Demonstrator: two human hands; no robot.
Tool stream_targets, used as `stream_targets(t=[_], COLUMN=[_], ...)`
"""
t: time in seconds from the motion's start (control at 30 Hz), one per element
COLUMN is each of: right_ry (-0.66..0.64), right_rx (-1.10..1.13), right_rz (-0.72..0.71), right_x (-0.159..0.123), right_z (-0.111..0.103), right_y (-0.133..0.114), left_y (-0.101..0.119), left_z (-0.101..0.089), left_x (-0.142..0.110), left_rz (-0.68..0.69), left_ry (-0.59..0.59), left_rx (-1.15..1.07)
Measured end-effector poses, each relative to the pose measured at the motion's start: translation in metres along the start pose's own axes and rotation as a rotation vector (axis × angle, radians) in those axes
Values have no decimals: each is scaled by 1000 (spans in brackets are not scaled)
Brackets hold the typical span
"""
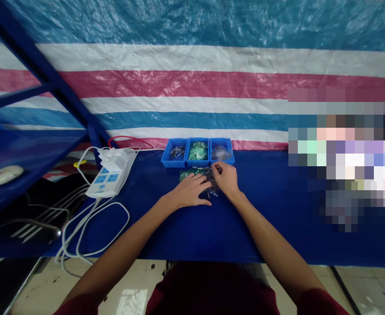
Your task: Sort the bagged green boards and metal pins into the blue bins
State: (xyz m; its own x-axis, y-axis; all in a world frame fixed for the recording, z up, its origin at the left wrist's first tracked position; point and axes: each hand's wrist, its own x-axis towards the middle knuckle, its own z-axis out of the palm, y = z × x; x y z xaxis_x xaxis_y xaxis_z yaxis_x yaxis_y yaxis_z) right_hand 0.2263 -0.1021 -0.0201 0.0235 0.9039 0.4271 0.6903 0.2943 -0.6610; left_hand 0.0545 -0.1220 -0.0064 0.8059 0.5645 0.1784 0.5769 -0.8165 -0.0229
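Note:
A mixed pile of small parts [214,189] lies on the blue tabletop [208,232], with green pieces [184,176] at its left and thin metal pins among clear, greyish bits. Over the pile's near side rests my left hand [191,190], palm down with fingers spread. My right hand [227,178] is at the pile's right edge, thumb and forefinger pinched together. What is between those fingertips is too small to make out. Just beyond stand three blue bins: the left bin [175,164] has metal pins, the middle bin [197,164] green pieces, the right bin [224,163] clear, greyish pieces.
A white power strip [104,183] with a plugged-in adapter and looping white cables [81,236] lies at the left. A pale computer mouse [5,175] sits on a surface at far left. Blue metal frame bars [69,103] rise there. Striped sheeting [192,83] hangs behind. The right side is pixelated.

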Motion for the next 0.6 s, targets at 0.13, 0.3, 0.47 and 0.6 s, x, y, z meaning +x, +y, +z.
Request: stream_targets(t=[0.13, 0.3, 0.47, 0.6], right_ry=[-2, -3, 1, 10], right_rx=[6, 10, 10, 2], right_rz=[8, 13, 15, 6], right_x=[0, 0, -1, 0], right_z=[1, 2, 1, 1], right_y=[2, 4, 3, 2], left_y=[2, -3, -6, -9], left_z=[6, 14, 16, 16], left_x=[-1, -1, -4, -6], left_rz=[35, 51, 136, 178], left_ry=[6, 55, 117, 175], left_rx=[25, 40, 32, 18])
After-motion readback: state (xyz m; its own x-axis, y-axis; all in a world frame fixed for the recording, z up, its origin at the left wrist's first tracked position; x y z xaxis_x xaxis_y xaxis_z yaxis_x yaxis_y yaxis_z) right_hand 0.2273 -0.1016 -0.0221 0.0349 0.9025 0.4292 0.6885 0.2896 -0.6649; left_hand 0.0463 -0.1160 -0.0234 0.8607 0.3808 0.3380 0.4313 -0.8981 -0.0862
